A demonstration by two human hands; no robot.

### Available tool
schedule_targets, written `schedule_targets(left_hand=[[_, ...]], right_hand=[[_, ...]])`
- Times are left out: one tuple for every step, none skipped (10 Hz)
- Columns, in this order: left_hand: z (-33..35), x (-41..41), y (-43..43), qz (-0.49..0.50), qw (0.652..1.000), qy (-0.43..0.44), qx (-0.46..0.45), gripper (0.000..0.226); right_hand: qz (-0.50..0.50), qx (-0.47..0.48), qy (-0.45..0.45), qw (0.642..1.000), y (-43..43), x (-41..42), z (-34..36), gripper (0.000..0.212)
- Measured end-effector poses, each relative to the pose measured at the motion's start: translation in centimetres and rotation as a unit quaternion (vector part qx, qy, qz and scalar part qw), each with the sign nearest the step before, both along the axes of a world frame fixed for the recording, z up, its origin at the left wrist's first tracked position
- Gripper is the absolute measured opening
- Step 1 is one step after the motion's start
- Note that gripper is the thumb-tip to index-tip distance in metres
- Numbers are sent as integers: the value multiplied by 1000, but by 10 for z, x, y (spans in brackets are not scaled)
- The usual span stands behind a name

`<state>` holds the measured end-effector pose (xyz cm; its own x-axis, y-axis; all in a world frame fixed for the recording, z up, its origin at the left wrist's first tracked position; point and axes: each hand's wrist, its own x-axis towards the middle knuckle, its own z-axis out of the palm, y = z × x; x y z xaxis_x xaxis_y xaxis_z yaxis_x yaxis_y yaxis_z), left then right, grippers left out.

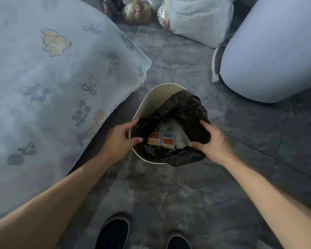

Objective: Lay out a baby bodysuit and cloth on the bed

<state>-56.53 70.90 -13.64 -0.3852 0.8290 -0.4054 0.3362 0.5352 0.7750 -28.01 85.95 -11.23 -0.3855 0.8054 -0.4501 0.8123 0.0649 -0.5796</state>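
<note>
Your left hand (119, 141) and right hand (211, 141) pinch black liner (187, 112) at bin (151, 103) rim; thin, slippery film. No bodysuit or cloth visible; bed (43, 78) left.

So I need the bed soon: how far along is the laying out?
Nothing laid out: the bed shows only its printed cover. Both hands, left hand and right hand, grip the black liner of the bin. Bodysuit and cloth aren't visible.

Bed (43, 87) cut off at left edge; shoes (115, 232) cropped at bottom; bin (151, 103) contents mostly hidden under black bag (187, 112).
</note>
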Motion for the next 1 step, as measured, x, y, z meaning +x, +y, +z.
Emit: schedule_targets(left_hand=[[19, 5, 4, -5, 1000, 28, 12, 70]], right_hand=[[1, -40, 10, 999, -6, -5, 11, 102]])
